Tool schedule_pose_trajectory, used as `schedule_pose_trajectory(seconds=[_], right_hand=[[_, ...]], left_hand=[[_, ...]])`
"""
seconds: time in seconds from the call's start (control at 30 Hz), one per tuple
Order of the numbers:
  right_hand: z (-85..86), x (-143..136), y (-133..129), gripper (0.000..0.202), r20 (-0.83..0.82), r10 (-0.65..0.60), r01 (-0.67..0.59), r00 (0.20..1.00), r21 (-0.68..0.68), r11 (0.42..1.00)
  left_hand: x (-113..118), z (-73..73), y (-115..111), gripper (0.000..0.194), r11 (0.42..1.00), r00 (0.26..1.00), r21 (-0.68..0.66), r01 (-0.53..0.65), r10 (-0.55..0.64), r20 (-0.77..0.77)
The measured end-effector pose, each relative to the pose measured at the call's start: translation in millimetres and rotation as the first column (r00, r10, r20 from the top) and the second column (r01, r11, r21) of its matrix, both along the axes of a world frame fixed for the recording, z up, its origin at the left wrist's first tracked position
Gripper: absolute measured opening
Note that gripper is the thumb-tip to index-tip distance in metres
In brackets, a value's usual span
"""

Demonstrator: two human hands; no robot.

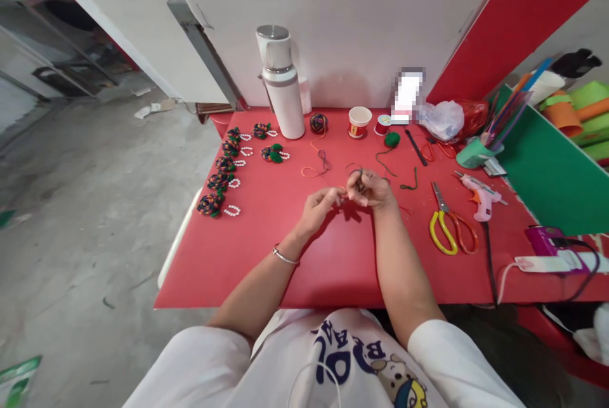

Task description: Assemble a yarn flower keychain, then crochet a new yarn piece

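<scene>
Close together above the middle of the red table, both hands work on a thin strand of multicoloured yarn [316,171]. My left hand [320,206] pinches it between thumb and fingertips. My right hand [373,190] is closed on a dark part of the yarn, with its fingers bent; how it is wound there is too small to make out. Behind them is the multicoloured yarn ball [318,122], with a loose tail trailing toward the hands. A small green yarn ball [392,139] lies beyond my right hand, its tail on the table.
Several crocheted pieces with white bead loops [210,204] line the left side. A white flask [284,97], paper cup [359,122] and thread spool [382,125] stand at the back. Rightward lie scissors [443,211], a pink glue gun [484,197] and a power strip [547,264].
</scene>
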State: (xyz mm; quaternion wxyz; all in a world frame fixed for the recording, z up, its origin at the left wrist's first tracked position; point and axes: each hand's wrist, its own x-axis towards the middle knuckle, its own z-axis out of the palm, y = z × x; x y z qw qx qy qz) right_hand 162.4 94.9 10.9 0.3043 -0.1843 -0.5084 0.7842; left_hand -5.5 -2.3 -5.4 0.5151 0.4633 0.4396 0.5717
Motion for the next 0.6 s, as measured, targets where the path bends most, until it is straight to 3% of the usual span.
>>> schedule_pose_trajectory(seconds=[0.1, 0.23, 0.37, 0.43, 0.5, 0.6], right_hand=[[2.9, 7.2, 5.1, 0.049, 0.027, -0.211, 0.212, 0.977, -0.042, 0.976], [6.5, 6.3, 11.4, 0.039, -0.011, -0.327, 0.325, 0.945, -0.104, 0.94], [5.0, 4.0, 17.5, 0.043, 0.078, -0.461, 0.468, 0.884, -0.133, 0.874], [3.3, 6.9, 20.8, 0.045, 0.134, -0.533, 0.547, 0.835, -0.096, 0.832], [2.3, 11.6, 23.4, 0.049, 0.153, -0.602, 0.615, 0.783, -0.052, 0.787], [3.6, 15.6, 22.8, 0.053, 0.149, -0.657, 0.662, 0.739, 0.024, 0.749]], left_hand=[[-0.4, 5.2, -2.0, 0.044, 0.996, 0.991, -0.028, -0.085, 0.082, -0.103], [-6.6, 10.0, 0.8, 0.034, 0.956, 0.954, -0.035, -0.29, 0.286, -0.089], [-23.2, 12.5, 6.9, 0.024, 0.801, 0.8, 0.037, -0.597, 0.598, -0.043], [-34.0, 13.3, 9.4, 0.02, 0.719, 0.716, 0.068, -0.692, 0.695, -0.07], [-43.5, 13.4, 11.1, 0.019, 0.672, 0.661, 0.105, -0.733, 0.74, -0.121], [-48.6, 12.1, 11.1, 0.01, 0.66, 0.59, 0.235, -0.713, 0.747, -0.308]])
